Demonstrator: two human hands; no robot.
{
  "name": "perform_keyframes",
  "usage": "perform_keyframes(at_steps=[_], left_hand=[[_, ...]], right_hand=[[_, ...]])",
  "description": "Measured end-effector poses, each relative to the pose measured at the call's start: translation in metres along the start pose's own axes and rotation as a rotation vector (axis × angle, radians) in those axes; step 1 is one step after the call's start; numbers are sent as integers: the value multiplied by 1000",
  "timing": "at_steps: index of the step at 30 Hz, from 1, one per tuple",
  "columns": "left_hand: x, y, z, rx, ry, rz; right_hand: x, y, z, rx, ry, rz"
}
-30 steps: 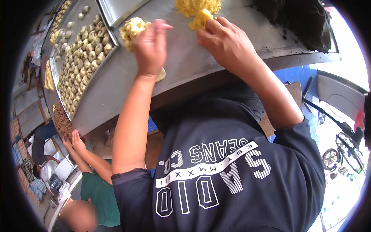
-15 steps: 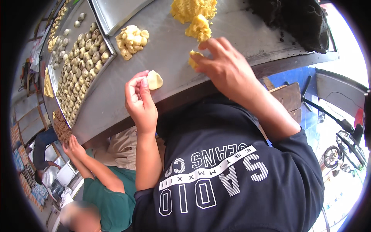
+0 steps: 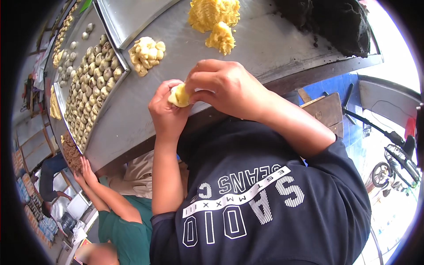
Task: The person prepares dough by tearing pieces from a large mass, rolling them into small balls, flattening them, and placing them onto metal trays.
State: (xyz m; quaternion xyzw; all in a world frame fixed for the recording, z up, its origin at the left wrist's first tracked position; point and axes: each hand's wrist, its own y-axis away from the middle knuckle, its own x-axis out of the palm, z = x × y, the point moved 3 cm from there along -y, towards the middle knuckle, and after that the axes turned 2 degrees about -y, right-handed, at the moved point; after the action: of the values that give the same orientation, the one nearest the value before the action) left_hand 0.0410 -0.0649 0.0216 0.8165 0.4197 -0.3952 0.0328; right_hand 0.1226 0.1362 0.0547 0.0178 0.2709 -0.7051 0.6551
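Observation:
My left hand [image 3: 168,110] holds a pale, flattened piece of dough [image 3: 173,100] between its thumb and fingers, above the near edge of the metal table. A bit of yellow paste [image 3: 181,94] sits on that dough. My right hand [image 3: 227,88] meets the left one there, its fingers curled and pinched at the paste, their tips partly hidden. Beyond them on the tabletop lie a heap of pale dough pieces [image 3: 146,55], a large mound of yellow paste [image 3: 213,14] and a smaller lump of paste [image 3: 221,39] touching it.
A tray [image 3: 125,70] at the left carries many round dough balls. Another metal tray [image 3: 132,17] is at the far side. A dark, crumbly mass [image 3: 340,26] lies at the far right. A co-worker's hands [image 3: 86,172] touch a brown mass [image 3: 70,150] at the left table end.
My right hand has come left and nearer from the paste mound, bringing yellow paste to the dough. My left hand has turned and shifted slightly right, still holding the dough.

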Motion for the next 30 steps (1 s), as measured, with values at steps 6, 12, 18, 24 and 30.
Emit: perform_keyframes(at_steps=[6, 12, 18, 24, 30], left_hand=[[14, -17, -8, 94, -185, -94], [11, -13, -15, 34, 188, 166], [15, -7, -14, -1, 78, 80], [7, -10, -12, -335, 862, 62], [2, -3, 10, -265, 745, 150]], right_hand=[[17, 10, 3, -146, 197, 22], [-3, -3, -1, 94, 87, -34], [10, -9, 7, 35, 197, 41], [-45, 12, -30, 225, 843, -162], [-41, 2, -28, 104, 789, 4]])
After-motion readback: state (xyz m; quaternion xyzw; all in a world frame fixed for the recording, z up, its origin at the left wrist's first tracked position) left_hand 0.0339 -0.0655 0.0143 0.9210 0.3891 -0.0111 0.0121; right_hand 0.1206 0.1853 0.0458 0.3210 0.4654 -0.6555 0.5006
